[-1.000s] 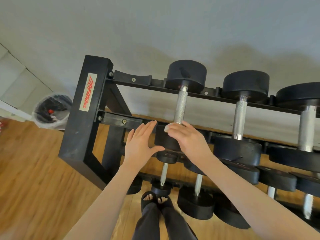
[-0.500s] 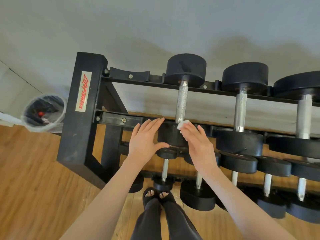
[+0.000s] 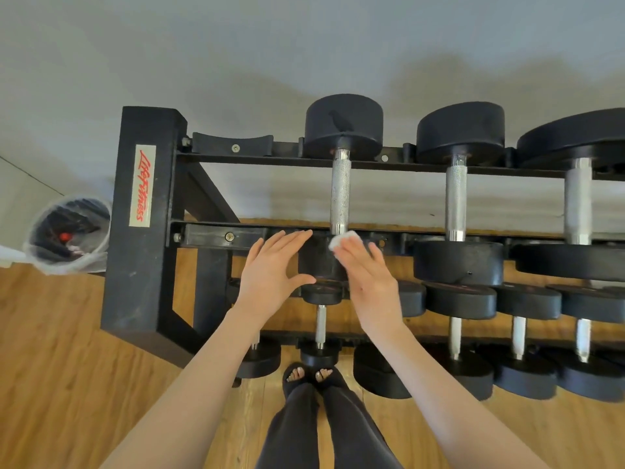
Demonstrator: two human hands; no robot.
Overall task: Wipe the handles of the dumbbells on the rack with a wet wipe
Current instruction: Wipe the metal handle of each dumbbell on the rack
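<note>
Pinching a small white wipe [image 3: 343,240] at its fingertips, the right hand [image 3: 368,282] reaches over the near head of the leftmost top-row dumbbell [image 3: 341,194]. The fingers lie nearly straight and close together, and the wipe sits at the lower end of the knurled steel handle, right where it meets the near head; whether it touches the metal I cannot tell. The left hand [image 3: 270,269] holds nothing: its fingers are straight and together, thumb spread wide, palm set against the left side of that same near head.

Above the wipe, the whole handle stands bare between the two rails of the rack [image 3: 145,218]. Left of the dumbbell, an unfilled cradle leaves room along the rails up to the end post with its red-lettered label. On the right, the next dumbbell [image 3: 456,198] sits near, its bigger near head just beside the right hand's knuckles, and a third, larger still, follows at the picture's edge.

Below the hands, a lower row of smaller dumbbells lines the rack. A person's dark trouser legs and sandalled toes stand on the wood floor [image 3: 61,367]. A bin [image 3: 67,231] with a clear liner stands left of the rack, by the wall.
</note>
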